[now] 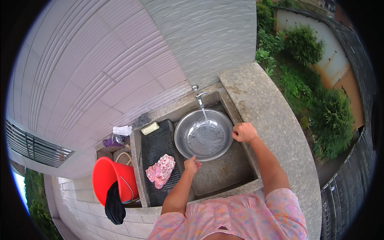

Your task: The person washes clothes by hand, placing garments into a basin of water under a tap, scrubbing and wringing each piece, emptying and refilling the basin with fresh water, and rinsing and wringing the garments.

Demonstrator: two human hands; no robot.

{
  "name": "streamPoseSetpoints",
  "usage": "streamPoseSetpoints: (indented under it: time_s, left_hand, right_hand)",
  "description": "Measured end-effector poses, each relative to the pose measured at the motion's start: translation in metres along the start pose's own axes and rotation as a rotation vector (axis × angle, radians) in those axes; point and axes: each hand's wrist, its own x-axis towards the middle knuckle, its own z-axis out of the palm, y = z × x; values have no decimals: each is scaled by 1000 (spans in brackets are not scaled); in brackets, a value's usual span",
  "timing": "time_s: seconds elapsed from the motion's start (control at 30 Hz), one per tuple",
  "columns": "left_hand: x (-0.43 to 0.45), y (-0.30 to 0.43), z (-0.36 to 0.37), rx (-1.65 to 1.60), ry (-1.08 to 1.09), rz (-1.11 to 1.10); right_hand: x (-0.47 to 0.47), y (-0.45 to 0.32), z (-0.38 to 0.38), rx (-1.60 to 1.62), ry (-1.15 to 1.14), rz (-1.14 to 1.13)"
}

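Water runs from the metal faucet (200,97) into a round stainless steel basin (186,147), which stands tilted or level in the stone sink, I cannot tell which. My left hand (192,165) is at the basin's near left rim, thumb on the rim and fingers below it. At the basin's right rim is my right hand (245,132), its fingers curled in at the edge. Left of the basin, a crumpled pink and white patterned cloth (161,171) lies on the dark ribbed washboard (159,144). A pale bar of soap (150,128) rests at the washboard's far end.
On the left, a red bucket (102,171) leans with a black cloth (115,204) over its rim. A white cloth (122,130) lies near the tiled wall. The stone sink's front edge (231,191) is close to my body; a broad stone ledge (279,135) borders the right side.
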Motion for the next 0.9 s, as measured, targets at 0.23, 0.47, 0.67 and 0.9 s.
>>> streamPoseSetpoints:
  time_s: [0.23,0.47,0.67,0.9]
  left_hand:
    - [19,-35,-11,140,-79,-341]
    - [9,-50,-12,61,-178,-322]
    - [7,-49,-7,-24,-209,-309]
    - [5,-51,-5,-52,-171,-360]
  right_hand:
    - [1,0,3,-23,9,-24]
    - [0,-1,4,-35,49,-25]
    - [2,-3,5,-43,64,-29]
    - [2,-3,6,-59,73,-64]
